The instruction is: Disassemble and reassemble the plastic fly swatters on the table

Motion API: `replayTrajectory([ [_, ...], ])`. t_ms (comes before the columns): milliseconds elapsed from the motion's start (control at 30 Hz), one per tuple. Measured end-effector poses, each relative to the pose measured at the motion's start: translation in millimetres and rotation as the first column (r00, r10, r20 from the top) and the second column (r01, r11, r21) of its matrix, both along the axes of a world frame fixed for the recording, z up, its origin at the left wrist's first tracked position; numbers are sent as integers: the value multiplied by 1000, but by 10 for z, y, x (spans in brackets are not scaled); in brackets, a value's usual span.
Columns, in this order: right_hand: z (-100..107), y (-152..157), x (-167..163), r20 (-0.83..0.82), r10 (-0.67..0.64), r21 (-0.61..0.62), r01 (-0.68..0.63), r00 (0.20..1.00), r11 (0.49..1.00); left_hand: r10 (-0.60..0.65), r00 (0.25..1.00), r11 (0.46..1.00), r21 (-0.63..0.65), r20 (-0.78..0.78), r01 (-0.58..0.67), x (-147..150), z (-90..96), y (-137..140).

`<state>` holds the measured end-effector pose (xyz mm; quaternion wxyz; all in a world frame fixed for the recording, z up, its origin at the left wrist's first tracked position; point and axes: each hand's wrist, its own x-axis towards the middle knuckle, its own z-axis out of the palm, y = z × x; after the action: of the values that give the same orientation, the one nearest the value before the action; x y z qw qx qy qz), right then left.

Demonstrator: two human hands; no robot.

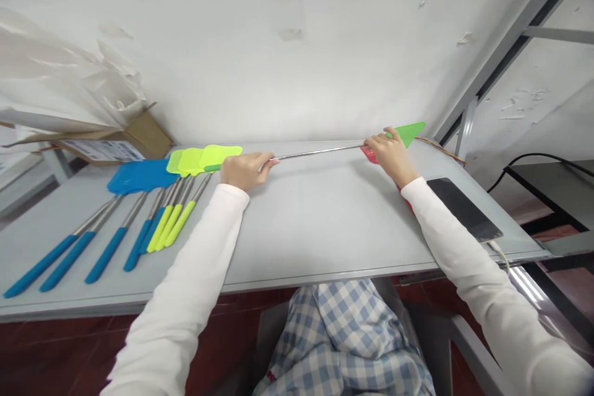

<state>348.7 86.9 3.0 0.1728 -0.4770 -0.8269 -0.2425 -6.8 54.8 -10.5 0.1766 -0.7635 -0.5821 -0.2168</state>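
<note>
A green fly swatter (320, 151) with a long thin metal rod is stretched level between my two hands above the table. My left hand (245, 171) is closed around its green handle end. At the other end my right hand (388, 151) grips the rod beside the green paddle (411, 132), which sticks out past my fingers. A red paddle (369, 154) lies on the table under my right hand, mostly hidden by my hand and forearm. Left of my left hand lie several yellow fly swatters (204, 158) and several blue fly swatters (142, 176), their handles pointing toward me.
A black phone (464, 209) with a white cable lies right of my right forearm on the grey table (315, 229). An open cardboard box (139, 136) stands at the back left. A white wall runs behind; a metal frame (466, 127) rises at the right.
</note>
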Motion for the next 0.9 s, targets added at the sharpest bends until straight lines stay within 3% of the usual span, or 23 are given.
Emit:
replayTrajectory([
  [167,-80,-283,-599,94,172,-49,-169,981,984,-101,994,993,-61,-44,98,510,-64,-96],
  [300,-107,-431,-859,155,188,-26,-186,970,982,-130,991,988,-85,-41,127,757,-99,-200],
  [500,-84,-437,-818,171,215,14,-220,962,975,-125,991,990,-74,-39,122,803,-73,-252],
  [700,-48,-427,-621,59,255,67,-259,965,964,-155,987,987,-51,-36,153,719,-37,-188],
  [900,-143,-401,-587,78,253,67,-259,964,964,-147,988,985,-95,-47,142,652,-74,-171],
])
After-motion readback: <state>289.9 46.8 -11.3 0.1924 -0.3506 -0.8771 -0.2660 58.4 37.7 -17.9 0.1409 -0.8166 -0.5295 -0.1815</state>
